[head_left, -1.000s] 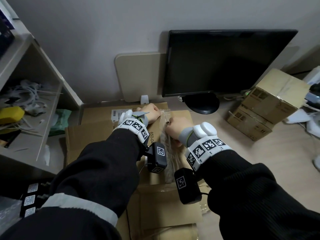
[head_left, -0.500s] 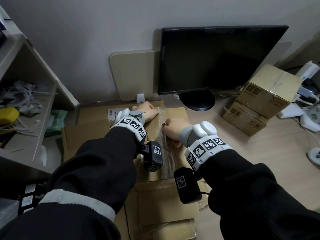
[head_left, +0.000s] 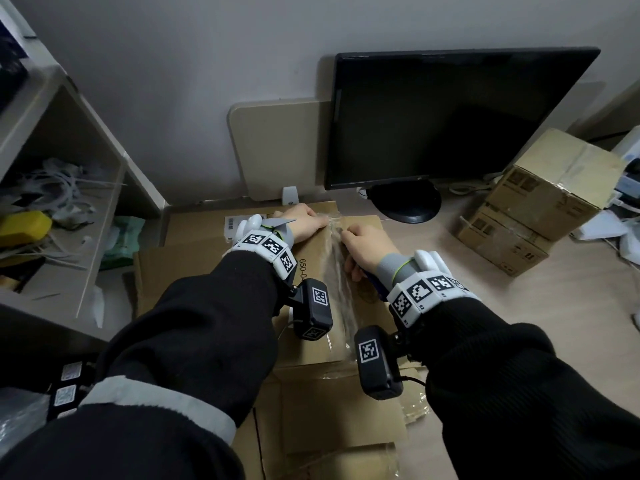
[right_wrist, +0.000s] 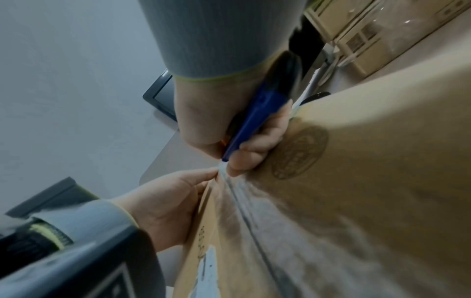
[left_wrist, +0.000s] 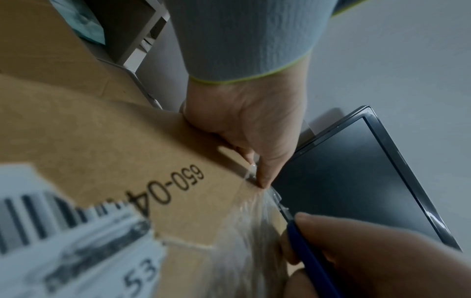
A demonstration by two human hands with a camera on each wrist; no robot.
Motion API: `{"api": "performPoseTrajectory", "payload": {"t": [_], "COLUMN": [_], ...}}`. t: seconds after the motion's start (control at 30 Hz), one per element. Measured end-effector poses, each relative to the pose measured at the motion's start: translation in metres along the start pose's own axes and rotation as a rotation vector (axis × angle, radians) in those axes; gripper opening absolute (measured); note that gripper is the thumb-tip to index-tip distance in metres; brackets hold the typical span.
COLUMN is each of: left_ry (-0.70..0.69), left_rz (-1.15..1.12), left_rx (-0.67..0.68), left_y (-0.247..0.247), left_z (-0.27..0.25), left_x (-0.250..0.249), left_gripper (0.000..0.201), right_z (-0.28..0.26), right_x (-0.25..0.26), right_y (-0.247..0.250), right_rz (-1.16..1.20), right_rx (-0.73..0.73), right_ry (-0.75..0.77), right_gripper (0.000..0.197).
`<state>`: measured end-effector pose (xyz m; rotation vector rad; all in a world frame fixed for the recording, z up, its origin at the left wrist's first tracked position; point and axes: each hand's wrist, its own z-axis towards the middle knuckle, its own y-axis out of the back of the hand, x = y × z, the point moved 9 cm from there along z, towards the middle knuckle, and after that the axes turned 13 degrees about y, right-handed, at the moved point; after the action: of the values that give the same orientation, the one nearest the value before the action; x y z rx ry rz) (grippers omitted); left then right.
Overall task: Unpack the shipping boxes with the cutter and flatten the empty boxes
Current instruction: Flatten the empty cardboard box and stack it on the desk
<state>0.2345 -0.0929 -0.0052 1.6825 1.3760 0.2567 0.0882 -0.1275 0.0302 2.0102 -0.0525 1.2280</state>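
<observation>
**Blade at the far end of the tape seam, cut line running back toward me**

The box [head_left: 332, 271] I'm working on lies flat-topped on the desk [head_left: 571, 306] right in front of me, on top of loose flattened cardboard [head_left: 194, 271]. It is plain brown card with a wrinkled strip of clear tape [head_left: 341, 282] down the middle of its top, a printed number beside the strip and a white barcode label [left_wrist: 63, 231] on the left flap. The tape's long axis runs from the far edge straight back toward my body, and that is the line I judge the cut must follow.

My right hand [head_left: 365, 249] is nearer the seam. Its fingers are curled round the blue cutter [right_wrist: 257, 119], whose tip sits at the far end of the tape, so the uncut length lies between the grip and me. I cannot see whether the blade has bitten in.

My left hand [head_left: 301, 223] is just left of the seam at the far edge, thumb [left_wrist: 266, 173] pressed down on the top and the other fingers wrapped over the edge. It sits very close to the tip, so I'd draw the blade away from it.

Beyond are a dark monitor [head_left: 450, 116] and, to the right, two stacked boxes [head_left: 540, 202] that look taped up. A shelf [head_left: 69, 202] of clutter stands to the left.
</observation>
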Motion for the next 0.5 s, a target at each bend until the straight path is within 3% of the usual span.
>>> {"api": "performPoseTrajectory", "payload": {"t": [0.3,0.5], "left_ry": [-0.005,0.015], "left_rz": [-0.037,-0.046], "left_rx": [0.009,0.016], "left_y": [0.001,-0.001], "left_z": [0.002,0.006], "left_x": [-0.001,0.001], "left_gripper": [0.015,0.016], "right_z": [0.027,0.03], "right_x": [0.012,0.018], "right_y": [0.004,0.0], "right_rz": [-0.151,-0.249], "right_rx": [-0.04,0.087], "right_ry": [-0.08,-0.105], "right_gripper": [0.034,0.036]}}
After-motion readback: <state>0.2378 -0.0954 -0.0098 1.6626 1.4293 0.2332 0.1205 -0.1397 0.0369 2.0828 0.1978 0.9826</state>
